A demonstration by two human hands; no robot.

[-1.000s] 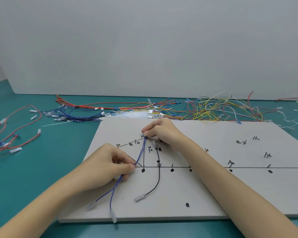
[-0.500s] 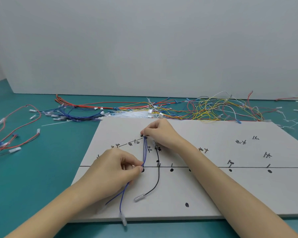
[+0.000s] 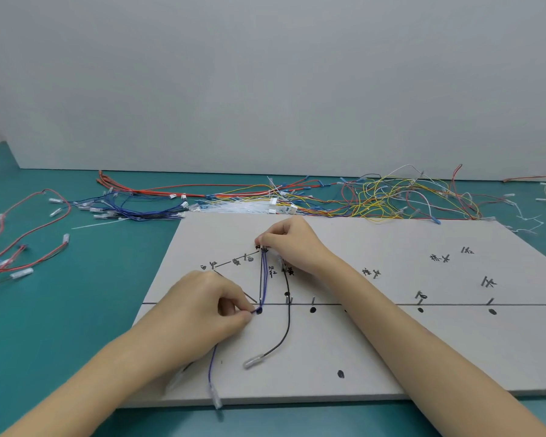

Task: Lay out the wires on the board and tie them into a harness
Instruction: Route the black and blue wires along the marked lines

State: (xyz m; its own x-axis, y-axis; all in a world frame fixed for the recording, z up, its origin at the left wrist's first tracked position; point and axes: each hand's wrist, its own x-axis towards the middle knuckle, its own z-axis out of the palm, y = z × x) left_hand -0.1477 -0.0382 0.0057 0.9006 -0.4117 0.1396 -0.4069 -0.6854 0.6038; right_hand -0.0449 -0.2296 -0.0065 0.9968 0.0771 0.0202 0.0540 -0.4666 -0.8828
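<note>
**Ana:** Where are the thin blue wires (image 3: 264, 280) right now?

**Ben:** On the flat grey board (image 3: 391, 357), in its left half. They run along the black line drawn from the far side of the board toward the near edge. So their long way goes far to near, almost straight.

**Ana:** Who holds them?

**Ben:** Both hands. The right hand (image 3: 292, 244) pinches the far end of the wires with its fingertips, close to the far edge of the board. The left hand (image 3: 208, 305) pinches them lower down, with thumb and finger pressed together, right by a black dot where the drawn lines cross.

**Ana:** Which way do the wires go from the left hand's pinch?

**Ben:** Up and away, to the right hand. The loose tail goes the other way. It hangs down past the near edge of the board, and its clear plastic end cap (image 3: 216, 395) points at the person.

**Ana:** Which hand is closer to that loose tail?

**Ben:** The left one, I think. It would be the one to bend the tail along the long line that runs side to side.

**Ana:** Is anything else close by?

**Ben:** A thin black wire (image 3: 286, 316) lies just to the right of the blue ones, with nothing holding its near end. More coloured loose wires (image 3: 391, 197) sit in a pile on the green table (image 3: 76, 310), past the far edge of the board.
</note>
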